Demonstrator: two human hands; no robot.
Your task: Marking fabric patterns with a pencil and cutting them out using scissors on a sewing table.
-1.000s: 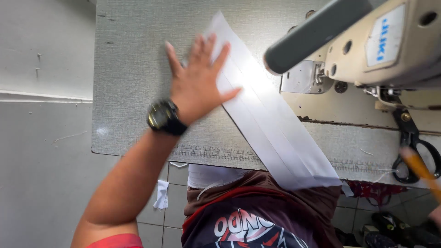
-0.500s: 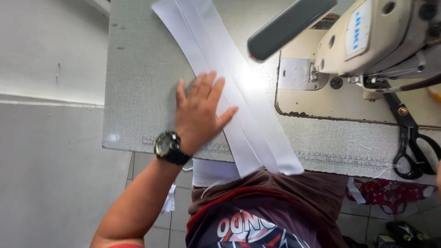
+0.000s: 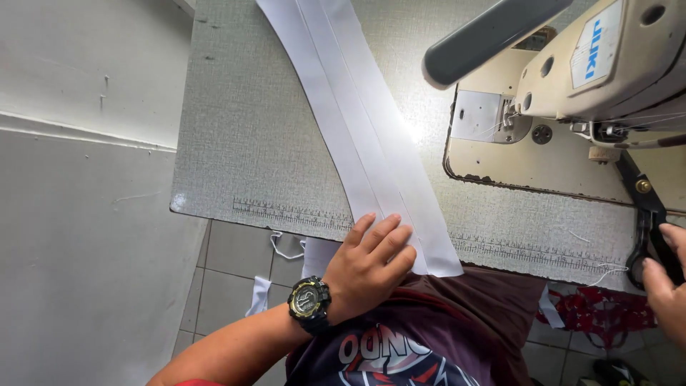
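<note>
Head view, ordered by size. The grey textured sewing table (image 3: 250,143) fills the field above and beyond the left hand (image 3: 368,266); a printed measuring scale (image 3: 286,212) runs along its near edge, just left of that hand's fingertips and continuing to their right. The cream sewing machine (image 3: 607,64) stands well to the right of the left hand and above the right hand (image 3: 668,282), with its base plate set into the table and a grey tubular part (image 3: 486,36) projecting from the top toward the viewer. The long white fabric strip (image 3: 357,121), with lengthwise folds or seams, runs diagonally from the far edge of the table down to the near edge, where its lower end lies under and just right of the left hand. The left hand lies palm down with its fingers close together and slightly bent, pressed on the lower end of the strip at the table edge; a black wristwatch (image 3: 309,300) sits on its wrist. The right hand shows only in part at the right border: its fingers touch the handles of the black scissors (image 3: 647,229), which lie on the table; whether it grips them cannot be told. Below and left of the left hand, small white fabric scraps (image 3: 261,293) lie on the tiled floor.
</note>
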